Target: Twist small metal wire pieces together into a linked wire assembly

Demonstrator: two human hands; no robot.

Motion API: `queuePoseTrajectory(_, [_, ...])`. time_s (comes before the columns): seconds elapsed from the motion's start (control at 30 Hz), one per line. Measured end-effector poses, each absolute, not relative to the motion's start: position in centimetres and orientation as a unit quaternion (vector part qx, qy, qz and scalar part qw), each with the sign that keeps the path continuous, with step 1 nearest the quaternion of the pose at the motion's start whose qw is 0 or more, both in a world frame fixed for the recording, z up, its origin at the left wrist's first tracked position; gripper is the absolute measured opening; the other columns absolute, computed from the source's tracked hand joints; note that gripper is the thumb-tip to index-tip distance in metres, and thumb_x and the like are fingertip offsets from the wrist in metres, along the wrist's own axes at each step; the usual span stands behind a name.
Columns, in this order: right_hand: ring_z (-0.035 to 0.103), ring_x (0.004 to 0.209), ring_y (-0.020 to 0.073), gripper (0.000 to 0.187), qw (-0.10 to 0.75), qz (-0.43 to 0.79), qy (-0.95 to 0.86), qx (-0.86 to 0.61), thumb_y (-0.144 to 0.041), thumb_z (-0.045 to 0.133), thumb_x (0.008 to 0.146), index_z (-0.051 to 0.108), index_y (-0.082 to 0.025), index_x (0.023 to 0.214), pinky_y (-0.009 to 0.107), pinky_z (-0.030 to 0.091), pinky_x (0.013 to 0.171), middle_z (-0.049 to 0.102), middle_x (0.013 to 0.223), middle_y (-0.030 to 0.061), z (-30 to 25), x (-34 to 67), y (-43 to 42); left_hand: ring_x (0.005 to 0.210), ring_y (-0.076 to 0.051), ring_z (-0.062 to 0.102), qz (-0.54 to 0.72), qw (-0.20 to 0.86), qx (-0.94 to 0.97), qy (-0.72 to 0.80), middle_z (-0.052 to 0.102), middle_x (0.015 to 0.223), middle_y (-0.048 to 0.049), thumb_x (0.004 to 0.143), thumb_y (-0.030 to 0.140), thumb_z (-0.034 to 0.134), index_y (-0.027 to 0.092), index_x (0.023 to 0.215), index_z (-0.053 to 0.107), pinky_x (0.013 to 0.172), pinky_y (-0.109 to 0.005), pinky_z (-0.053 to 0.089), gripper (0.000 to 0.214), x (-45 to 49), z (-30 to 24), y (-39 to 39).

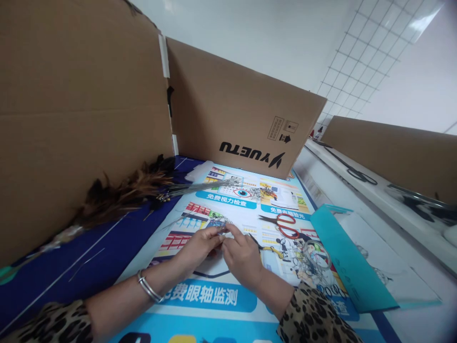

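Fine wire (223,222) is showing where the left hand (200,245) and right hand (243,257) are meeting, both pinching closely; light, even pressure is probably serving best.

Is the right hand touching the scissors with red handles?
Apart: the head view shows a strip of printed sheet between the right hand and the red-handled scissors.

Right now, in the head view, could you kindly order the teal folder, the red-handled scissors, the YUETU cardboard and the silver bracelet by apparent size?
1. YUETU cardboard
2. Teal folder
3. Red-handled scissors
4. Silver bracelet
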State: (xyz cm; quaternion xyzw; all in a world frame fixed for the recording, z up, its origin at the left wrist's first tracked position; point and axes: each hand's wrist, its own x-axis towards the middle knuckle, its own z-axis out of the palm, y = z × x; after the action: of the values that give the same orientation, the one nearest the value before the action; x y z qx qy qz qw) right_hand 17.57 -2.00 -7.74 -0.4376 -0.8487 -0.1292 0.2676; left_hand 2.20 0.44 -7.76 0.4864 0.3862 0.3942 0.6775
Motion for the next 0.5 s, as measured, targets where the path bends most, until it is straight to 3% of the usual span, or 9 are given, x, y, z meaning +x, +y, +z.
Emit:
queuePoseTrajectory(0.23, [0.058,0.083,0.0179,0.019,0.289,-0.140,-0.841,-0.435,-0.022,0.046,0.085,0.062,-0.019,0.093,0.032,0.047,0.072,0.051,0.127,0.0082,-7.96,17.70,-1.95,0.050,-0.009,0.047,0.374,0.679,0.505,0.379,0.056,0.060,0.0013,0.077,0.034,0.058,0.013,0.076,0.058,0.049,-0.020,0.035,0.021,2.07,-7.61,0.51])
queuePoseTrajectory(0.5, [0.058,0.085,0.0196,0.021,0.301,-0.134,-0.843,-0.425,-0.023,0.047,0.084,0.062,-0.020,0.098,0.033,0.047,0.071,0.054,0.123,0.0074,-8.05,17.82,-1.97,0.045,-0.010,0.053,0.315,0.714,0.496,0.381,0.063,0.058,-0.0046,0.078,0.045,0.054,0.012,0.069,0.057,0.041,-0.018,0.036,0.035,1.74,-7.67,0.68])
